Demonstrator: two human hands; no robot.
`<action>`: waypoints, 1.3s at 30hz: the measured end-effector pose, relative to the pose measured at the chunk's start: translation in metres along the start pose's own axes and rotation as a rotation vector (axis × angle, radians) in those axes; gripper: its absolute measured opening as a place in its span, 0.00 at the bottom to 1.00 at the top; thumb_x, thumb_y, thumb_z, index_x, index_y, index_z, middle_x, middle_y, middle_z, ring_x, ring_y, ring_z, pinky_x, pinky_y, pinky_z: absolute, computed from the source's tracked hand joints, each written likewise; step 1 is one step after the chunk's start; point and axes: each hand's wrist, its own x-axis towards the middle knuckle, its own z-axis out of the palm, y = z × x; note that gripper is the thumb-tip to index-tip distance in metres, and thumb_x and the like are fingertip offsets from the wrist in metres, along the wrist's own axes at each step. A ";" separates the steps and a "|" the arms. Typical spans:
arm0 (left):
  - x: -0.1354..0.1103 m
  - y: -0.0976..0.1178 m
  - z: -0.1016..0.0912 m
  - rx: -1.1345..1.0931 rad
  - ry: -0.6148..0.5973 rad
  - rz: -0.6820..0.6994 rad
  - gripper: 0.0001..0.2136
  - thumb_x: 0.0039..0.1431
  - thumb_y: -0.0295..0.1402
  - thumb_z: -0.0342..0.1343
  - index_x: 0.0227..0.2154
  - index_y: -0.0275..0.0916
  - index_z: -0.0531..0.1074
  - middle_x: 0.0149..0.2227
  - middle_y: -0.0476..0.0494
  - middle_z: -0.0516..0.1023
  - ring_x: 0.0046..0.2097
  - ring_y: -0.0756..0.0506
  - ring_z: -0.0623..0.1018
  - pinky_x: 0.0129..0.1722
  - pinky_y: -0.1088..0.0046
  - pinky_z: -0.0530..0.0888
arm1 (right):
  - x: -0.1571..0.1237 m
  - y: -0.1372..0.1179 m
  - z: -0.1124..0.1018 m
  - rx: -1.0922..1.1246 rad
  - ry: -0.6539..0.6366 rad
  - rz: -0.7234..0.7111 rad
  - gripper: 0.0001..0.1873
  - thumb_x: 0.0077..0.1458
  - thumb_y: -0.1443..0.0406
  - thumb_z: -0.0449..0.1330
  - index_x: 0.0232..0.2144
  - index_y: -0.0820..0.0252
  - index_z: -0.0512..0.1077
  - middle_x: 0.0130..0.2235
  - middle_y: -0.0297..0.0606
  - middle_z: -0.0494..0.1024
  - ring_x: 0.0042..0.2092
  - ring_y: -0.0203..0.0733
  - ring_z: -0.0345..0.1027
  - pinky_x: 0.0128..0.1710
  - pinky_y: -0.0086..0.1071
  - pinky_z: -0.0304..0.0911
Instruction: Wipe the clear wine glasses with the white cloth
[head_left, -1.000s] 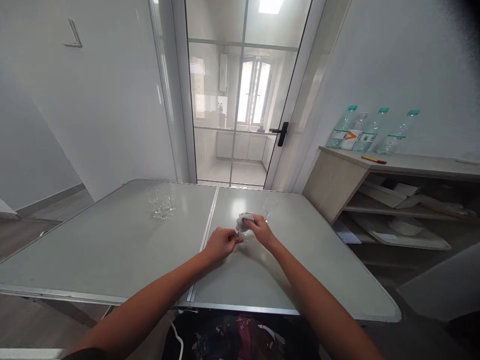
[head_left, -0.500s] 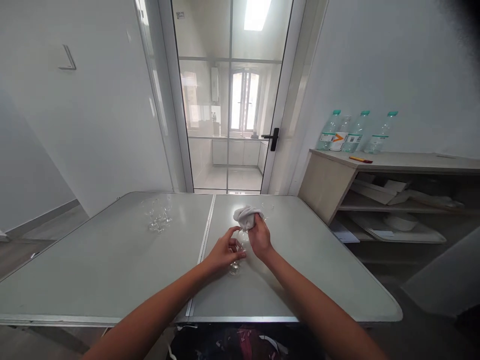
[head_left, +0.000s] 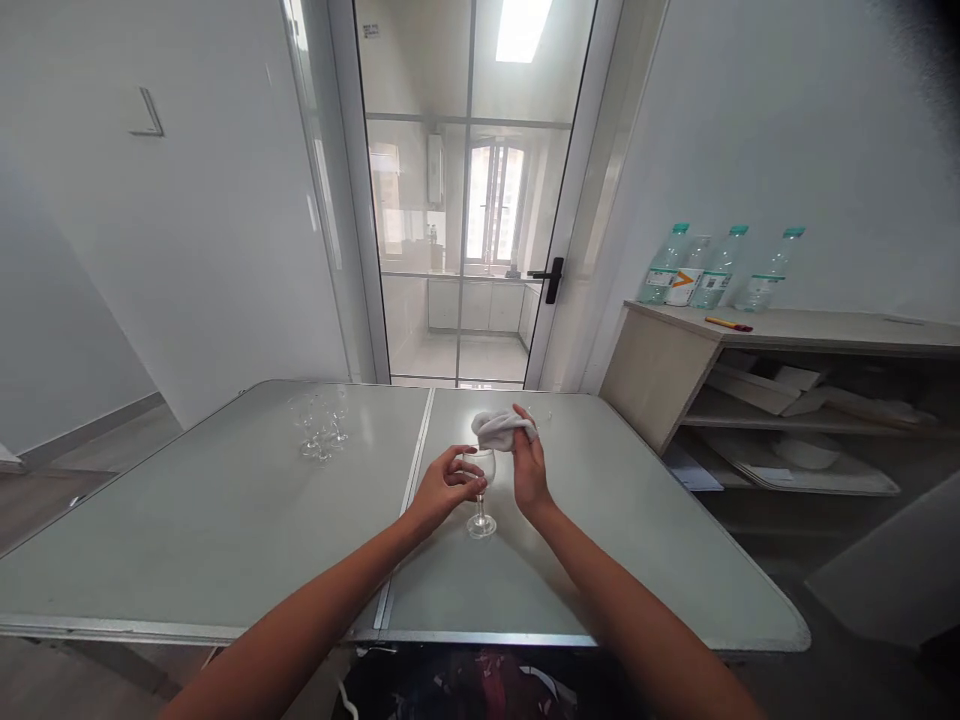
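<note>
On the pale, glossy bench (head_left: 225, 520) before a glass door, a small clear stemmed glass (head_left: 482, 497) stands upright on its round foot, just right of the centre seam. Our left hand (head_left: 439, 492) curls its fingers (head_left: 469, 487) round the bowl, fingertips touching it, while our right hand (head_left: 529, 472), just beside the rim, has its fingers (head_left: 519, 425) closed on a crumpled white cloth (head_left: 499, 428) bunched above the glass. More clear glasses (head_left: 321, 428) cluster well apart to the left.
</note>
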 end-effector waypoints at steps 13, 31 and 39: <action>0.010 0.010 -0.026 0.013 0.366 0.183 0.29 0.49 0.42 0.70 0.52 0.40 0.68 0.46 0.37 0.82 0.43 0.42 0.83 0.45 0.63 0.80 | -0.007 -0.008 0.004 -0.290 -0.618 0.075 0.25 0.62 0.45 0.55 0.41 0.60 0.77 0.37 0.38 0.79 0.40 0.46 0.69 0.46 0.39 0.63; 0.006 0.004 -0.022 0.357 0.315 0.286 0.26 0.50 0.42 0.70 0.49 0.42 0.69 0.47 0.38 0.82 0.44 0.43 0.79 0.47 0.64 0.73 | -0.006 0.008 0.005 -0.816 -0.440 -0.193 0.03 0.55 0.67 0.57 0.33 0.59 0.69 0.31 0.39 0.72 0.35 0.44 0.61 0.41 0.37 0.57; 0.006 0.017 -0.031 0.066 -0.090 0.269 0.26 0.53 0.44 0.67 0.52 0.39 0.70 0.48 0.34 0.81 0.51 0.38 0.79 0.47 0.63 0.73 | -0.003 0.009 -0.010 -0.019 -0.884 0.431 0.17 0.52 0.51 0.62 0.29 0.59 0.70 0.28 0.36 0.71 0.31 0.40 0.63 0.34 0.33 0.60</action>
